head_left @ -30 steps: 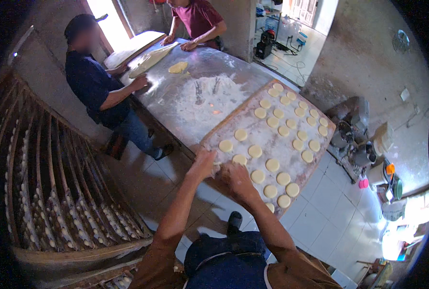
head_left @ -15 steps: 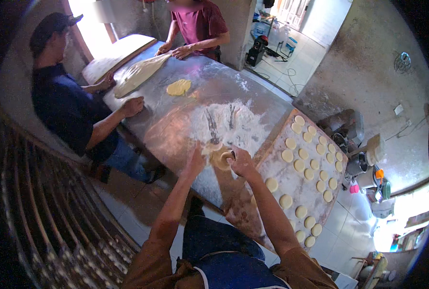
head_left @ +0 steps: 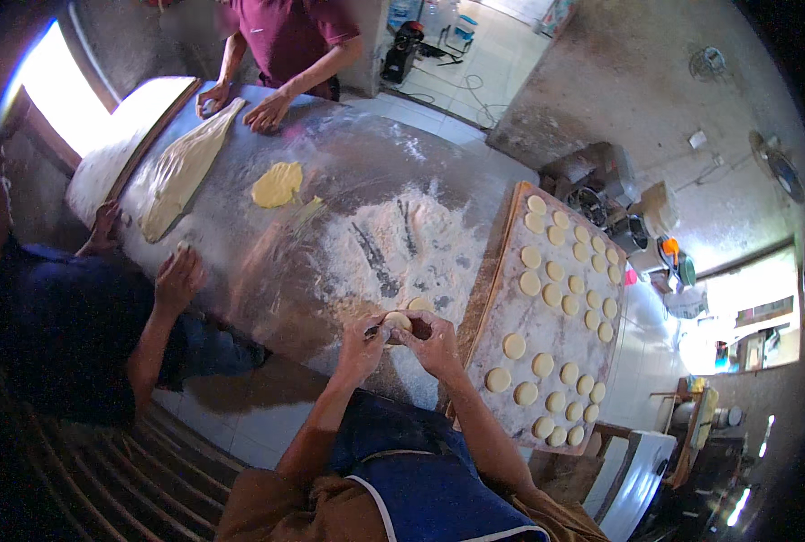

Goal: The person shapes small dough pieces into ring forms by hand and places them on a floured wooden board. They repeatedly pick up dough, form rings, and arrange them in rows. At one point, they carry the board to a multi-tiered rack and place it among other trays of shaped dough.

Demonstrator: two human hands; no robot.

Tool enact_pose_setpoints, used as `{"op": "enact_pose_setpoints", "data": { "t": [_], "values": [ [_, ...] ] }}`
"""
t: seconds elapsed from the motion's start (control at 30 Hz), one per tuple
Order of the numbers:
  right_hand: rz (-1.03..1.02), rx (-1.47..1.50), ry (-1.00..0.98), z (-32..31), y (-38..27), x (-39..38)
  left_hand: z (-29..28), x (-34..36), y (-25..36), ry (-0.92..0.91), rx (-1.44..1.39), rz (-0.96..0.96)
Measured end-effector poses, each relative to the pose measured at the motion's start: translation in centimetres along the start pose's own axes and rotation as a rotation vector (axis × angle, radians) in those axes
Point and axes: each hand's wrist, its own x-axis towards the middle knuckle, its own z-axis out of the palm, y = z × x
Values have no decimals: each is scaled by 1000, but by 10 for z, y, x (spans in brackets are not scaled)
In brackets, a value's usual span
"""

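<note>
- Nearest, the person's blue apron (head_left: 438, 501) with its white edging fills the bottom of the scene, and a slatted rack (head_left: 140, 470) stands to the near left.
- The left grip (head_left: 362, 348) is closed, fingers and thumb bent around the left side of a pale dough round (head_left: 398, 322).
- The right grip (head_left: 431, 341) closes on the right side of the same dough round, so both share it (flour whitens the fingers).
- This dough round is between the two hands, over the near edge of the metal surface (head_left: 357, 149); whether it touches the metal, I cannot tell.
- Just beyond the fingers, a second pale piece (head_left: 419, 304) shows, partly hidden by the right grip.
- To the right, a floured board (head_left: 560, 336) carries many flat, pale discs (head_left: 514, 345), mostly apart, a few close together.
- Farther on, a wide flour patch (head_left: 443, 230) with dark streaks covers the middle of the surface.
- Left of the flour, a flattened yellow dough piece (head_left: 278, 185) lies alone.
- At the far left, a long dough sheet (head_left: 186, 172) stretches between a co-worker in dark blue (head_left: 55, 334) and another in maroon (head_left: 289, 41).
- Far right, buckets (head_left: 632, 235) stand along the wall.
</note>
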Motion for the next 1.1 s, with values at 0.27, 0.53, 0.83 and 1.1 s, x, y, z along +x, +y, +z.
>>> {"op": "enact_pose_setpoints", "data": {
  "t": [0.27, 0.53, 0.83, 1.1],
  "values": [
    [-59, 24, 247, 10, -38, -2, -7, 9, 27, -97, -28, 206],
    [19, 474, -229, -2, -43, -8, 3, 8, -3, -198, -1068, -208],
    [257, 177, 336, 20, 7, -5, 6, 3, 3, -246, -1232, -156],
    [307, -283, 371, 35, -22, -6, 43, 3, -28, 18, -453, 37]
  ]
}}
